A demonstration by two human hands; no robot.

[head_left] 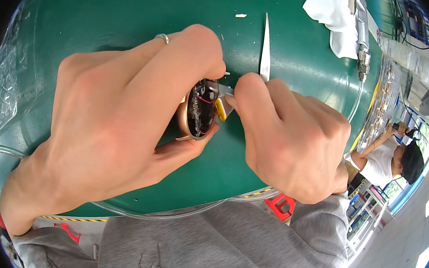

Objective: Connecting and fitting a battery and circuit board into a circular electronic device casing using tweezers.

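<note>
My left hand point(112, 113), with a ring on one finger, curls around a small round watch case point(186, 120) with a gold-coloured rim. The case is tilted toward the right, baring a dark inside with thin red wires. At its right edge sits a small yellow piece point(220, 110), beside a greyish flat part near my right fingertips. My right hand point(292, 137) is closed, its thumb and forefinger pinched close to the case. From behind its knuckles sticks a slim pointed metal tool point(265, 51) resembling tweezers, tip pointing away from me; the rest is hidden.
On the green mat point(161, 10), a white cloth point(331, 14) lies at the far right beside a metal-ended tool point(362, 42) with a clear hose. Clear plastic bags point(3, 87) lie left. Clear tubing point(155, 215) runs along the near edge. Another person point(382, 161) is at right.
</note>
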